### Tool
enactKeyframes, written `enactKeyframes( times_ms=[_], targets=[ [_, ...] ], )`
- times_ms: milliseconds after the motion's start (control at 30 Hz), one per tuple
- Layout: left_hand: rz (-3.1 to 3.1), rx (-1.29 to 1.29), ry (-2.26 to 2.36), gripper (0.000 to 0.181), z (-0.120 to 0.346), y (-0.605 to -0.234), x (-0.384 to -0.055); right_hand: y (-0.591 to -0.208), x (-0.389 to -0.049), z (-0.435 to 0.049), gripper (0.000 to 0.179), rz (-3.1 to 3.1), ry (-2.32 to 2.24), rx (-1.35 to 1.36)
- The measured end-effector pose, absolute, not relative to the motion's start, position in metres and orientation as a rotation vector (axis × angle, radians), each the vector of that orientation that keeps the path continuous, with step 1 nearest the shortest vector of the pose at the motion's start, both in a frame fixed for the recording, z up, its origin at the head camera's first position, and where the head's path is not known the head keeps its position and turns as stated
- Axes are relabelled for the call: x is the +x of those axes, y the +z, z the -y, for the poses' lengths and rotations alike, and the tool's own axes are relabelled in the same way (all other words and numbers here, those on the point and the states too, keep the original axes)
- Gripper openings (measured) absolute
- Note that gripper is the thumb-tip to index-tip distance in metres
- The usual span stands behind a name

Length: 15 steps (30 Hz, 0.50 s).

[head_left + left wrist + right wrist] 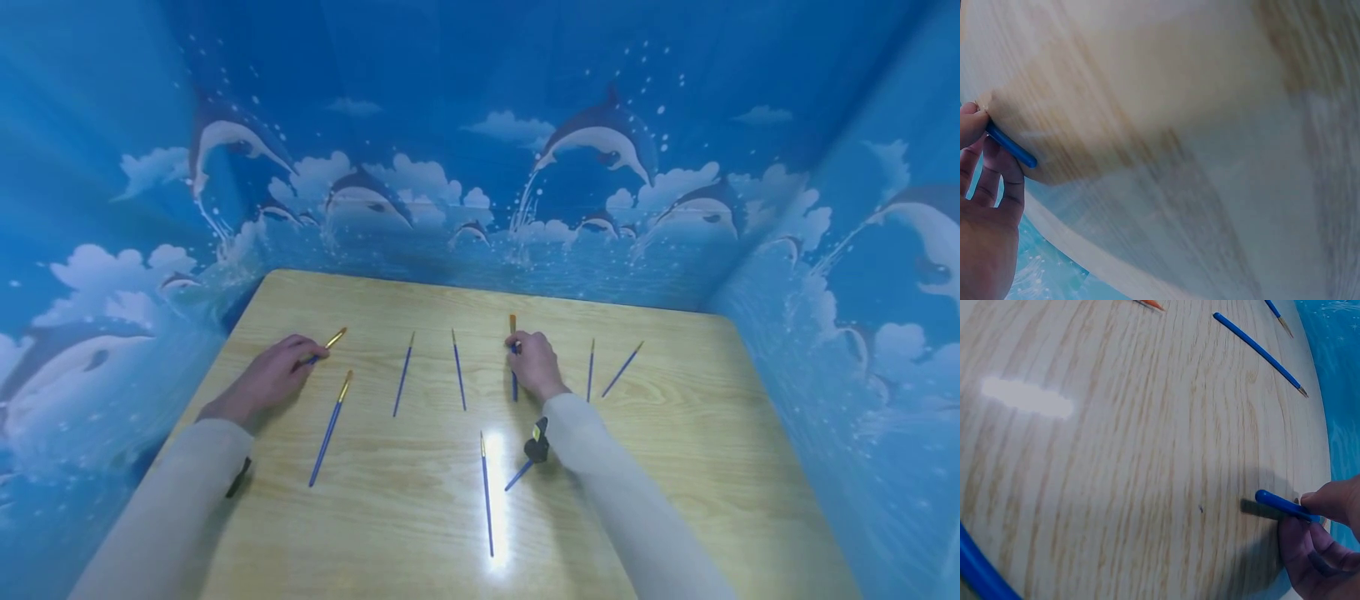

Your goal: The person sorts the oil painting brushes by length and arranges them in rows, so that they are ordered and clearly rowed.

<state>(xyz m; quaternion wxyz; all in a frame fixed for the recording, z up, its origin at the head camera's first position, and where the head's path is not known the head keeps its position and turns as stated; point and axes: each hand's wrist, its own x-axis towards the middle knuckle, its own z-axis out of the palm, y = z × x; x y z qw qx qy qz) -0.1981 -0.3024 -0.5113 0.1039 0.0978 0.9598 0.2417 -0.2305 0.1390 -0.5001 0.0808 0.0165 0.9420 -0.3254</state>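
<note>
At the far left of the table, my left hand (273, 379) pinches a paintbrush (335, 337) between thumb and fingers; its golden ferrule points away to the right. In the left wrist view, the blue handle (1013, 147) sticks out from the fingertips. My right hand (536, 364) pinches a wider flat paintbrush (513, 322) near the back middle, its brown bristles toward the back edge. The right wrist view shows the end of that brush's blue handle (1272, 500) tilted over its shadow. A larger paintbrush (330, 429) lies just right of my left forearm.
Two thin paintbrushes, one (403, 375) left of the other (459, 369), lie between my hands. Two more, a straight one (591, 369) and a slanted one (622, 369), lie right. Nearer are another brush (487, 496) and a partly hidden blue handle (518, 475). Dolphin-printed curtains (450, 83) surround the table (375, 525).
</note>
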Motion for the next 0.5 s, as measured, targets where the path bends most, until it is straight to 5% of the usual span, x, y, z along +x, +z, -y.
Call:
enactKeyframes(
  times_ms=[500],
  targets=[
    [-2.848, 0.328, 0.716, 0.034, 0.302, -0.5082, -0.1943, -0.5031, -0.2305, -0.1387, 0.034, -2.838, -0.935, 0.02]
  ],
)
